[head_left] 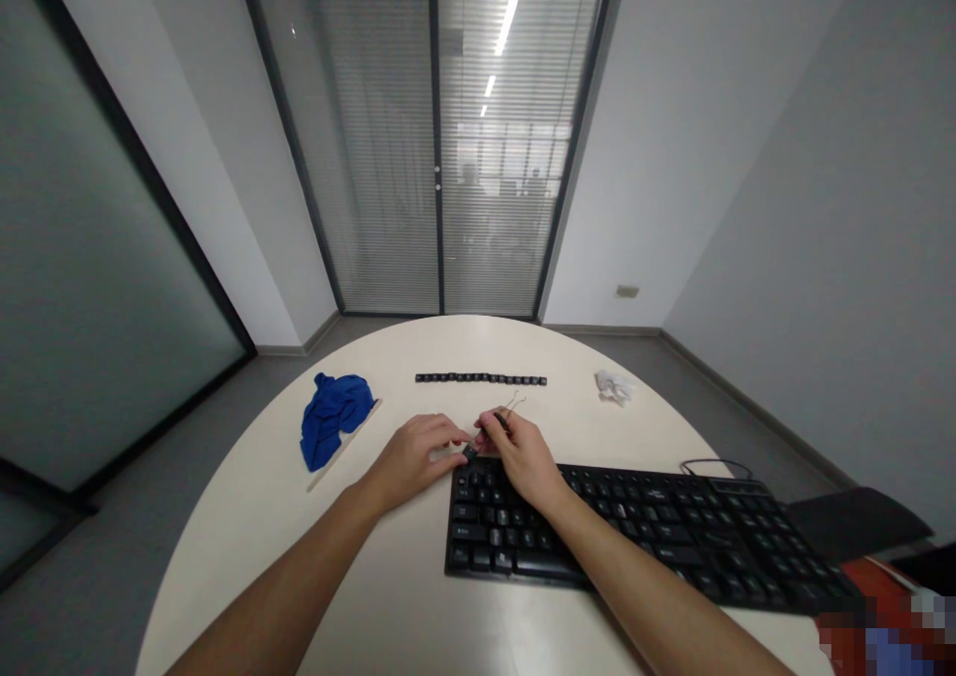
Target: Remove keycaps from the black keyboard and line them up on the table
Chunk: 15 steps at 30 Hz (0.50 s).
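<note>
While both forearms reach over the round white bench (246, 517), the left hand (415, 455) pinches a loose black keycap (470, 451) at the top left corner of the black keyboard (672, 532). The right hand (519, 452) is closed around a wire keycap puller (506, 412) just above that corner. A row of removed keycaps (480, 379) lies farther back, between a blue cloth (333, 417) and a crumpled white tissue (613, 387).

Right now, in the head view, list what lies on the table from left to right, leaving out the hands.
Blue cloth → row of loose black keycaps → crumpled white tissue → the right end of the black keyboard. The keyboard's left part overlaps the keycaps' span, so only its right end is placed.
</note>
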Motion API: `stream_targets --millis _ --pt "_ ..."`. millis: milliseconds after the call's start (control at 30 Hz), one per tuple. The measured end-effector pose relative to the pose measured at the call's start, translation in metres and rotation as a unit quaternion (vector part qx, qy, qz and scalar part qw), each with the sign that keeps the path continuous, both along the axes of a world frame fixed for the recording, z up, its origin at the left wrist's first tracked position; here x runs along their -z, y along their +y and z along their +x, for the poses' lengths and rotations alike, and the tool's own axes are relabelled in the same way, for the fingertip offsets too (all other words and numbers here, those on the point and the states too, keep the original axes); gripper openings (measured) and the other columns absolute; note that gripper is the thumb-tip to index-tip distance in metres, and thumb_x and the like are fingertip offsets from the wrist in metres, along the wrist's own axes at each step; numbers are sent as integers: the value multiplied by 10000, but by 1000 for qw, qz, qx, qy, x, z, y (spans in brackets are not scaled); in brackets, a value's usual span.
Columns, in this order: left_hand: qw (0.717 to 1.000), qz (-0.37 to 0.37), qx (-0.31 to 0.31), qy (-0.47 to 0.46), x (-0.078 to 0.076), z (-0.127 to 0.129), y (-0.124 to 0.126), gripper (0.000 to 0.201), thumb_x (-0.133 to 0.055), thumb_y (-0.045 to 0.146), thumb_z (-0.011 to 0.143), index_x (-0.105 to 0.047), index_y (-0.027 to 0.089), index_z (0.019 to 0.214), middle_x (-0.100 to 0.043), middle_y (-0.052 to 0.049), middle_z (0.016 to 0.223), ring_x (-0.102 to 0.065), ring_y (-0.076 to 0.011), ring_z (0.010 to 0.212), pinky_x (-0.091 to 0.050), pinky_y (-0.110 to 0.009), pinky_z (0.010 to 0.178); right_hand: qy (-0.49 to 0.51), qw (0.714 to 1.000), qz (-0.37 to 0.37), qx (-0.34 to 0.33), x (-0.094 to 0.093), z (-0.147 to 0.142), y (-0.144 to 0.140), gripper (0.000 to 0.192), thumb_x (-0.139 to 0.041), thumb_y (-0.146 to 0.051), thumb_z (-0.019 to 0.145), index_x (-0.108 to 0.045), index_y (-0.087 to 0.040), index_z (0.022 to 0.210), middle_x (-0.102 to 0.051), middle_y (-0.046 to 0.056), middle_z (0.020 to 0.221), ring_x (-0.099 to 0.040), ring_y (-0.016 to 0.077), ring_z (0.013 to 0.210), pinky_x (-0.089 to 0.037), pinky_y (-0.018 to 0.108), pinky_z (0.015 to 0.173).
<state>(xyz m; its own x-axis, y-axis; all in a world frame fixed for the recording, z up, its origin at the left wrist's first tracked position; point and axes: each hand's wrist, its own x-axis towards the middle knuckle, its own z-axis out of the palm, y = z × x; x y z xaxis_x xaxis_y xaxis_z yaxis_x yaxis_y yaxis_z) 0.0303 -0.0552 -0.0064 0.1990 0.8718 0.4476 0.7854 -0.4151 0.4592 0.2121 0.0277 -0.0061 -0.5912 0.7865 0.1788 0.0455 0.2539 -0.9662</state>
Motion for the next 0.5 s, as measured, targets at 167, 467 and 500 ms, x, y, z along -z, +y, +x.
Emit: stream_targets --millis 167,467,500 --pt "997 16 11 74 0 4 -1 193 -577 269 938 -666 275 1109 -659 -25 1019 -586 -184 937 -432 -316 818 0 1000 19 11 0 0 3 378 -494 -526 929 -623 -174 880 -649 27 754 -648 162 679 -548 279 663" --pt "998 20 30 56 0 10 -2 167 -509 273 968 -624 226 1079 -642 -47 1066 -580 -185 995 -463 -308 864 19 999 -26 12 6 0 6 399 -517 -563 902 -608 -175 921 -630 24 814 -678 165 664 -558 284 637" --pt "998 23 28 51 0 9 -2 163 -505 277 970 -620 224 1072 -641 -49 1069 -580 -186 1001 -463 -309 870 18 999 -27 14 7 -1 6 406 -514 -568 902 -610 -175 927 -632 27 822 -681 165 666 -558 284 639"
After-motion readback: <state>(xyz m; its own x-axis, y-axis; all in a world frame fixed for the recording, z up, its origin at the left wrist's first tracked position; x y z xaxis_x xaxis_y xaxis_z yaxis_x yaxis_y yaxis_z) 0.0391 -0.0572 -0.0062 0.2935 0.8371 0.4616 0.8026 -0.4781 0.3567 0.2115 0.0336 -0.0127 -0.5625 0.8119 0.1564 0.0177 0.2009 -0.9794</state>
